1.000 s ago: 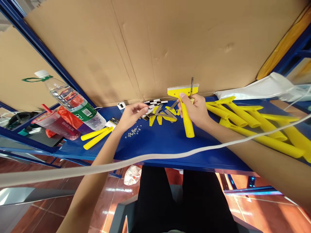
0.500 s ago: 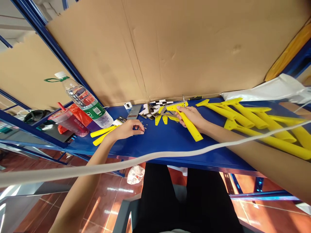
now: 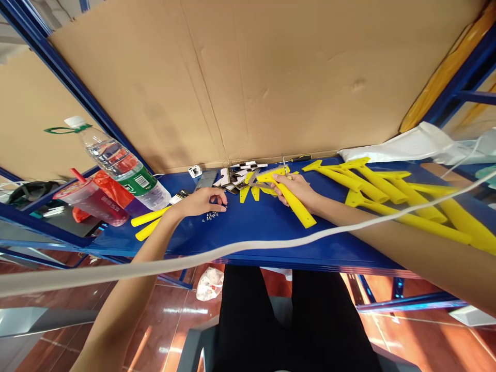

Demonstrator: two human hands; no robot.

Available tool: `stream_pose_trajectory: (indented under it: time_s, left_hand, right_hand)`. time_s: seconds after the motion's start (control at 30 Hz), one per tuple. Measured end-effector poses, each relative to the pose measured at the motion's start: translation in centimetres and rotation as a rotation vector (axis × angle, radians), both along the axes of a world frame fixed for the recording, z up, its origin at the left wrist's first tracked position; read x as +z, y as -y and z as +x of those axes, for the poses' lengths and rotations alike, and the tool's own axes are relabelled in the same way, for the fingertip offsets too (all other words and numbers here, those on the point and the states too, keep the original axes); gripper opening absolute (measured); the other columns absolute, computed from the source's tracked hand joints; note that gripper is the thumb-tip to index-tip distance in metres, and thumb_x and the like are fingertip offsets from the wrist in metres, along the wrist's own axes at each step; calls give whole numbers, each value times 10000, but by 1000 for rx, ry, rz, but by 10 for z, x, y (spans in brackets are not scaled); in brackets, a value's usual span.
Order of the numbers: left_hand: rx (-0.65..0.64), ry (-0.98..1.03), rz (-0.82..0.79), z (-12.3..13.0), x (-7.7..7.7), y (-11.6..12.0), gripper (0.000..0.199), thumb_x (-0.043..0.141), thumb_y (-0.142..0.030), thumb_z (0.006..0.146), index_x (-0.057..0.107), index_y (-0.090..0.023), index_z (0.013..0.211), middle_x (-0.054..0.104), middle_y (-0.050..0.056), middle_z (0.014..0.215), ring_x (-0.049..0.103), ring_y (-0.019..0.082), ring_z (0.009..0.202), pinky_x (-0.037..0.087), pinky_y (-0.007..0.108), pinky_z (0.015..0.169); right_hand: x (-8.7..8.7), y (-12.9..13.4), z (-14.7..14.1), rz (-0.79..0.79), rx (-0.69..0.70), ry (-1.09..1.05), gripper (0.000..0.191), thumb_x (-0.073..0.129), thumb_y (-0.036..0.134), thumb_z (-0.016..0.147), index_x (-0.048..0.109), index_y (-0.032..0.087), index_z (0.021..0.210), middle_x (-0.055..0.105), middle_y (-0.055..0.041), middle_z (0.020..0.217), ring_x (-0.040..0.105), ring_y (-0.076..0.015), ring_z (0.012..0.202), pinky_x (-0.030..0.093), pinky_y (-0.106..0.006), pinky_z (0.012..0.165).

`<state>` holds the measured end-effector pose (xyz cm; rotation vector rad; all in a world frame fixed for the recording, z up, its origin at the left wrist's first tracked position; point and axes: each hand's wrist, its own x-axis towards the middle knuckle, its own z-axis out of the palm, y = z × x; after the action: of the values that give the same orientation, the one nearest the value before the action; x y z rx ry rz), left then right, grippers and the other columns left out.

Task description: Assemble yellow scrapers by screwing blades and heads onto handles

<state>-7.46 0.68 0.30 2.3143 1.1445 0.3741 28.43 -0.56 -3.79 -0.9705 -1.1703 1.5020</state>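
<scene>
My right hand (image 3: 296,190) is wrapped round a yellow scraper handle (image 3: 297,205) and also has a small metal-shafted tool (image 3: 284,164) upright at its fingers. Over the blue shelf, my left hand (image 3: 207,201) has thumb and forefinger pinched; whatever lies between them is too small to make out. Small screws and nuts (image 3: 210,216) are scattered just below that hand. Short yellow pieces (image 3: 254,194) and black-and-white cards (image 3: 232,178) lie between the hands. Several yellow handles (image 3: 383,188) are piled to the right of my right hand.
A water bottle (image 3: 126,168) and a red drink cup (image 3: 93,200) stand at the left. Two yellow handles (image 3: 149,222) lie beside my left forearm. A white cable (image 3: 248,249) crosses in front. Cardboard (image 3: 294,77) backs the shelf, with a screwdriver (image 3: 301,158) and white bag (image 3: 391,147) along it.
The view has shifted a little, moving most things leftward. My left hand has lifted slightly off the small screws, uncovering more of them. My right hand keeps its hold.
</scene>
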Motion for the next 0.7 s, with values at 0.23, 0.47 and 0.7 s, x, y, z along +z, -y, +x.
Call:
stream_pose_trajectory:
  time_s: [0.23,0.47,0.7]
  left_hand:
    - [-77,-24,-55,12,13,-15,481,937,-710,842,886,-237,904,831,76,975,711,222,887,515,312,799]
    - [-106,-184,-134,23,24,-31,404,913,-638,858,885,-236,887,828,62,935,685,213,848,486,296,767]
    - [-159,27,-89,66,49,-32,414,910,-634,898,879,-229,975,813,66,1005,701,212,860,510,307,750]
  right_hand:
    - [1,1,1,-14,7,-12,356,802,405,1080,744,148,841,633,-10,617,568,-118,409,454,-221,359]
    - [1,2,0,-17,14,-11,383,888,471,1015,719,165,859,635,0,604,561,-115,409,456,-217,358]
    - [4,4,0,-13,37,23,351,861,436,1029,712,171,853,651,-9,604,569,-118,405,447,-215,347]
